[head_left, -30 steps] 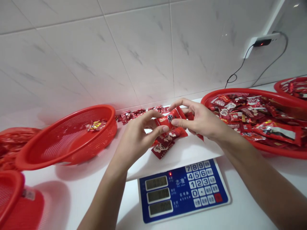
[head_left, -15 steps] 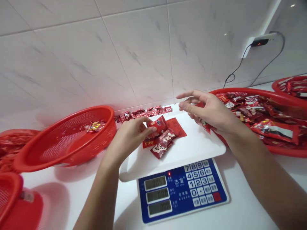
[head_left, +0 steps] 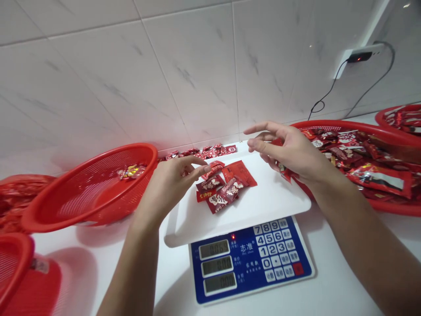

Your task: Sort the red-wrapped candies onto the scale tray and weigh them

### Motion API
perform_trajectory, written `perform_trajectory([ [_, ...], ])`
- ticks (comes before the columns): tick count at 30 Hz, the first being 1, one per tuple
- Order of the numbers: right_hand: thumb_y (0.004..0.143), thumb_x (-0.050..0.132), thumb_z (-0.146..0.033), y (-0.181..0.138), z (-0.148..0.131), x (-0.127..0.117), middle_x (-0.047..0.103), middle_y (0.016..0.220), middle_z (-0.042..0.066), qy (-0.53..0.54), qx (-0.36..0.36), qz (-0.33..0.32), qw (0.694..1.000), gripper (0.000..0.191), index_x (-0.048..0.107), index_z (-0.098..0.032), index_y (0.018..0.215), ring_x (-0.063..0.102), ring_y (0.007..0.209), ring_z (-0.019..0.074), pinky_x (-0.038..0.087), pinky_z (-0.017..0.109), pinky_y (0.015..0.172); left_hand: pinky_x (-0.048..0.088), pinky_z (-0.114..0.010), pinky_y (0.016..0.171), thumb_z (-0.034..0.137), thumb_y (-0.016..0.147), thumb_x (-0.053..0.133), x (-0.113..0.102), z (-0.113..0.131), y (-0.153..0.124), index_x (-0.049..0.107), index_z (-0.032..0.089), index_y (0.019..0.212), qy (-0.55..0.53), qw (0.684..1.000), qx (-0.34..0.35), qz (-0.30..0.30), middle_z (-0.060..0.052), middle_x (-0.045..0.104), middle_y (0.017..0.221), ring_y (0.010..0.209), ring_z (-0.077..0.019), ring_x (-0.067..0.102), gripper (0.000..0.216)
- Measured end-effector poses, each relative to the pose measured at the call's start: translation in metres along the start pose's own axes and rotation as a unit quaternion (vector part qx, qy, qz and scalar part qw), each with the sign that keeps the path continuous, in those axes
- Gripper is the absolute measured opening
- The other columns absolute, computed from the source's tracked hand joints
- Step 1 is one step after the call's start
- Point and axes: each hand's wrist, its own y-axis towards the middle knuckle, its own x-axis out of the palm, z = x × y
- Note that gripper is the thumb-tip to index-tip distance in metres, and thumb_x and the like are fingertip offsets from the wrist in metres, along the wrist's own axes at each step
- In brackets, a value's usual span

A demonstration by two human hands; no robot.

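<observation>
A small pile of red wrapped candies lies on the white platter of an electronic scale with a blue keypad panel. My left hand hovers at the pile's left side, fingers stretched out, fingertips just touching the top candy without gripping it. My right hand floats over the platter's right corner. Its index finger and thumb point left, while the lower fingers curl round a red candy under the palm.
A large red mesh basket full of red candies sits at the right, another behind it. On the left, a tilted red basket holds one gold-red candy. More red baskets lie at bottom left. Loose candies line the tiled wall. A cable runs to a wall socket.
Both hands held one candy above the platter. My left hand then carried it down onto the pile and let go, and my right hand drew back to the right.
</observation>
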Motion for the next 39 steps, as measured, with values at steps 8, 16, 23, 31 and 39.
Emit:
perform_trajectory([
  [8,0.083,0.081,-0.034,0.0,0.0,-0.003,0.063,0.081,0.002,0.008,-0.001,0.002,1.0,0.033,0.07,-0.019,0.111,0.043,0.046,0.006,0.032,0.02,0.034,0.048,-0.033,0.07,0.056,0.088,0.065,0.001,0.003,0.0,0.077,0.026,0.096,-0.014,1.0,0.013,0.012,-0.005,0.08,0.096,0.087,-0.0258,0.071,0.033],
  [16,0.087,0.076,-0.031,0.001,-0.003,-0.004,0.061,0.079,0.0,-0.002,0.013,0.001,1.0,0.029,0.07,-0.021,0.113,0.042,0.044,0.0051,0.029,0.018,0.031,0.049,-0.047,0.103,0.065,0.088,0.066,0.023,0.003,0.001,0.061,0.032,0.136,-0.033,0.993,0.113,-0.001,-0.011,0.061,0.14,0.129,-0.0318,0.057,0.058],
  [23,0.089,0.075,-0.032,0.0,-0.005,-0.009,0.062,0.08,0.001,0.007,0.01,0.003,1.0,0.028,0.07,-0.021,0.114,0.043,0.046,0.0057,0.03,0.019,0.033,0.014,-0.075,0.118,0.073,0.068,0.08,0.04,0.015,0.023,0.024,0.043,0.161,0.085,0.942,0.157,-0.284,-0.011,0.007,0.173,0.155,-0.0508,-0.001,0.112],
  [31,0.087,0.077,-0.036,0.0,-0.008,-0.011,0.058,0.074,-0.002,0.001,0.006,0.002,1.0,0.032,0.07,-0.017,0.112,0.04,0.045,0.0041,0.028,0.017,0.034,0.014,-0.076,0.116,0.079,0.079,0.065,0.061,0.012,0.03,0.045,0.04,0.152,0.127,0.916,0.262,-0.276,-0.013,0.03,0.167,0.147,-0.0494,0.031,0.086],
  [39,0.083,0.079,-0.038,0.001,-0.008,-0.01,0.057,0.071,-0.002,-0.004,-0.001,-0.011,1.0,0.034,0.071,-0.018,0.11,0.04,0.047,0.0055,0.029,0.018,0.034,0.046,-0.051,0.1,0.034,0.098,0.059,0.078,0.005,0.018,0.066,0.021,0.115,0.071,0.938,0.318,-0.118,-0.011,0.066,0.12,0.106,-0.0295,0.059,0.022],
])
